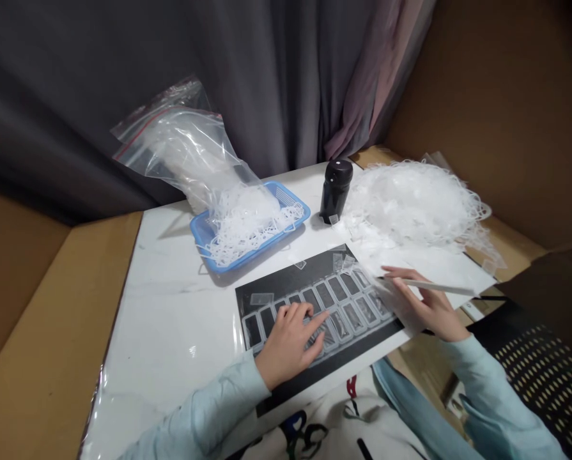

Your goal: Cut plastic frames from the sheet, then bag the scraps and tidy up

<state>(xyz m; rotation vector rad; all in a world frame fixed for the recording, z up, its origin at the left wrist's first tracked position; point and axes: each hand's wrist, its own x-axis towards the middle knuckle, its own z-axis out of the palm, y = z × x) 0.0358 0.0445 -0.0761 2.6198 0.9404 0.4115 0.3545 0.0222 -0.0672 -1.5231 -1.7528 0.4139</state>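
Observation:
My left hand (293,337) rests with its fingers apart on two rows of clear rectangular frames (324,295), covering several of them. These frames lie on a black sheet (276,281) on the white table. To the right of the sheet, my right hand (429,306) is closed around a slim white pen-like stick (441,287). Its dark tip points left, close to the right end of the rows; I cannot tell whether it touches anything. Small loose clear pieces (262,299) lie near the sheet's upper edge.
A blue basket (238,260) holds white rings and a clear zip bag (190,144). Beside a black bottle (336,191), a large heap of clear-white loops (410,201) spreads over the back right. Cardboard walls (496,121) flank the white table (165,332); a grey curtain (266,76) hangs behind.

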